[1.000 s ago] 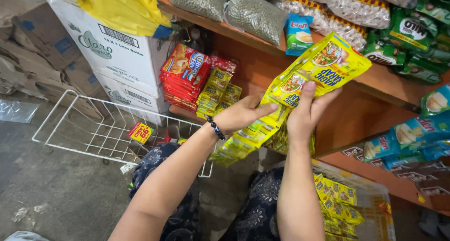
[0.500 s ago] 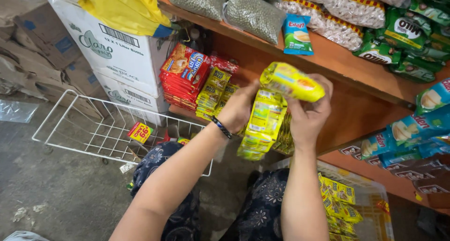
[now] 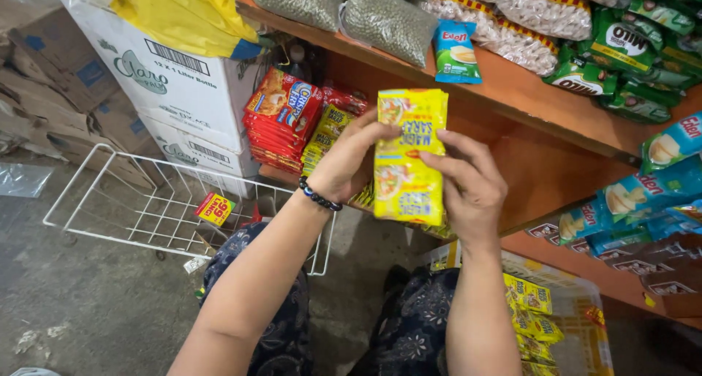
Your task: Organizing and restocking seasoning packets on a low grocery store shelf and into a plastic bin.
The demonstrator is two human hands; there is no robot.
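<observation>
Both hands, the left hand [image 3: 351,164] and the right hand [image 3: 468,186], are closed around a folded strip of yellow sachets [image 3: 408,157] held before the wooden shelf's [image 3: 526,98] front edge, and, seemingly pinched only at its sides, the strip could unfold and slip down.

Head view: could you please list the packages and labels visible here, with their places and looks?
Yellow sachet strip: folded, held by left hand and right hand.
Red packets: stacked, lower shelf.
Blue packet: upper shelf.
White cartons: stacked left.
Yellow-red tag: on wire rack.
</observation>
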